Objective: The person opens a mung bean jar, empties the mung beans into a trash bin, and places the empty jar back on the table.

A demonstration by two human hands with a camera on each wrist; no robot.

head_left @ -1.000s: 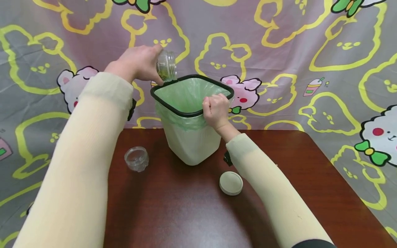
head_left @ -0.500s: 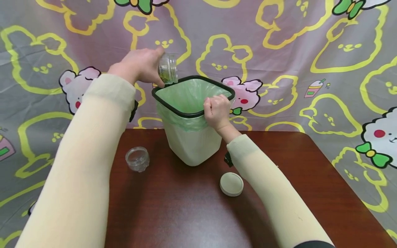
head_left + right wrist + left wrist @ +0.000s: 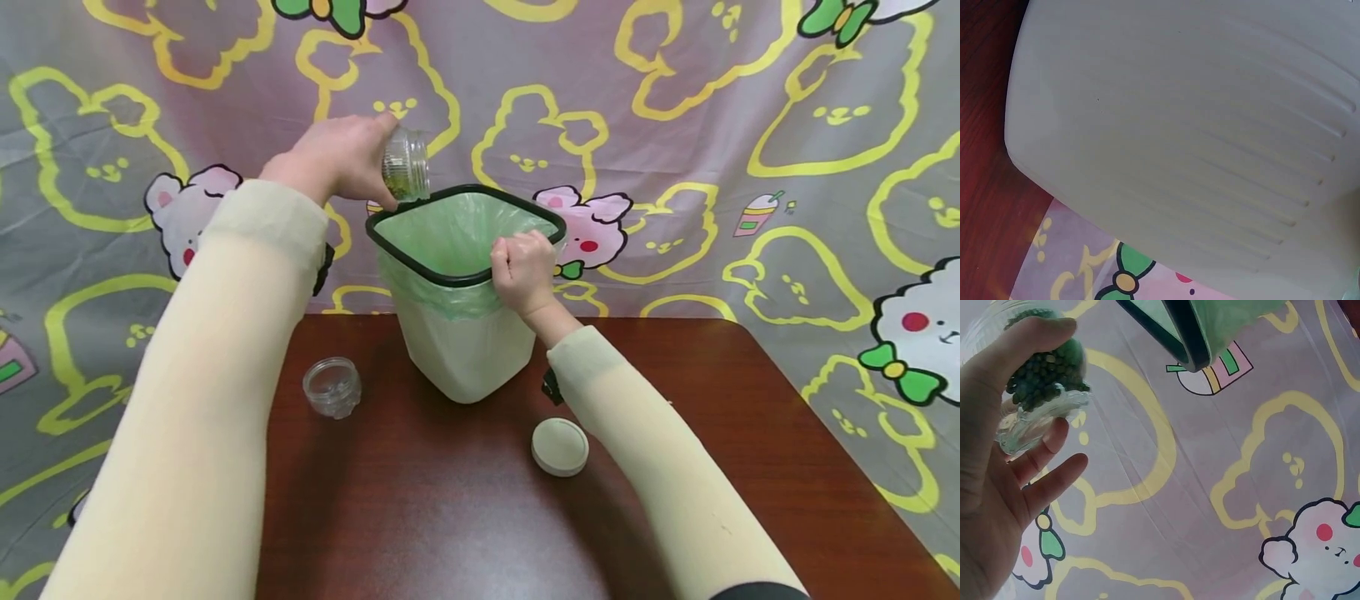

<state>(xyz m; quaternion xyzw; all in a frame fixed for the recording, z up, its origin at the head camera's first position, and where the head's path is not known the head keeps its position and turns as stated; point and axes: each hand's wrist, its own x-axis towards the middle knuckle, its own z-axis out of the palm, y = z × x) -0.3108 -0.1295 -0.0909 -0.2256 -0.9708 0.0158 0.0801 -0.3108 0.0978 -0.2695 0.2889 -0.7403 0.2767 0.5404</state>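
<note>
My left hand (image 3: pixel 337 158) holds a clear ribbed jar (image 3: pixel 407 162) on its side, mouth to the right, just above the bin's left corner. Small dark-green beans that look like mung beans (image 3: pixel 1047 375) lie inside, seen in the left wrist view. The white trash bin (image 3: pixel 465 358) stands on the table with a green liner bag (image 3: pixel 468 229) under its black rim (image 3: pixel 442 278). At the right side of that rim, my right hand (image 3: pixel 525 268) grips with fingers curled. The right wrist view shows only the bin's ribbed wall (image 3: pixel 1166 137).
A small clear plastic container (image 3: pixel 332 388) sits left of the bin on the brown table (image 3: pixel 420 500). A round off-white lid (image 3: pixel 560 447) lies to the front right, near the right sleeve. Behind the table hangs a patterned cloth (image 3: pixel 675 150).
</note>
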